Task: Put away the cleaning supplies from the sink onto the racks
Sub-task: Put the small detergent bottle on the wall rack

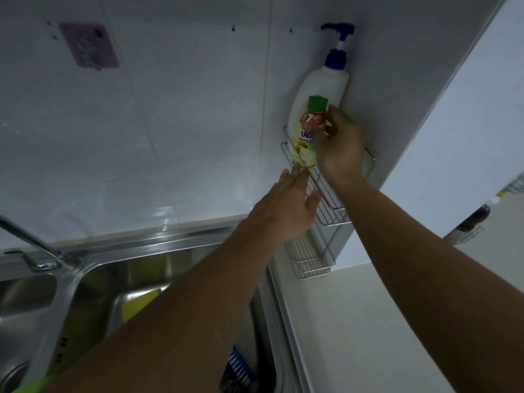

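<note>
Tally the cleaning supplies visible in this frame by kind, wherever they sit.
Bottles: 2, the pump bottle on the upper rack and the small green-capped bottle in the right hand
Sponges: 1, yellow sponge in the sink
Brushes: 1, blue brush in the sink
Total: 4

White tiled wall (175, 114) at the far side, pink rectangular plastic hook plate (88, 45) stuck high on its left, chrome tap (34, 245) at far left, pale countertop (368, 321) at near right
</note>
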### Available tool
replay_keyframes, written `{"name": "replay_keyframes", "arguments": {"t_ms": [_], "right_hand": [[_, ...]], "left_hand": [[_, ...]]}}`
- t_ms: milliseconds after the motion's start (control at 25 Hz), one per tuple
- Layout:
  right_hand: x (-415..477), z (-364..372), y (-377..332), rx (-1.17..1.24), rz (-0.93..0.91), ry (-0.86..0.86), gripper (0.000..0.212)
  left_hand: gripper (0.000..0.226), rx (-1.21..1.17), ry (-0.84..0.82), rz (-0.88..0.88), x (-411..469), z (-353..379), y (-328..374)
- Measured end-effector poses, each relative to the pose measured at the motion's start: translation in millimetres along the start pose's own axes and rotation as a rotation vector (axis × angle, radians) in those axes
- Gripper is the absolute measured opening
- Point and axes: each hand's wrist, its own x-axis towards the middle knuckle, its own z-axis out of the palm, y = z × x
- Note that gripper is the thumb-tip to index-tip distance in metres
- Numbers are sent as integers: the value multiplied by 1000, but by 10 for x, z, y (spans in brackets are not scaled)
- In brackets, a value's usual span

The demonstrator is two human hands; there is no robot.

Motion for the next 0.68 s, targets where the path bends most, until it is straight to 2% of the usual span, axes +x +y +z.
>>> {"name": "replay_keyframes", "arguments": {"t_ms": [80,160,280,440,560,680], "right_hand": [[-126,13,-30,-78,-18,73,53],[-353,78,-103,-127,-133,163,49],[-902,316,-133,-91,-298,148,46],[-1765,751,198,-129,-344,-136,46],[-2485,1061,618,-188,-265,-464,46],[-3138,1269,1064,-265,-167,-711,48]], "left_hand": [[63,34,13,-16,-98,-21,-174],[62,87,9,-58,-272,-4,-428],[61,133,-21,-145,-644,73,-855],[60,111,-66,-273,-1197,331,-1384],[61,37,-187,-409,-1625,701,-1809],[62,-8,-271,-513,-1985,1112,-2105]]}}
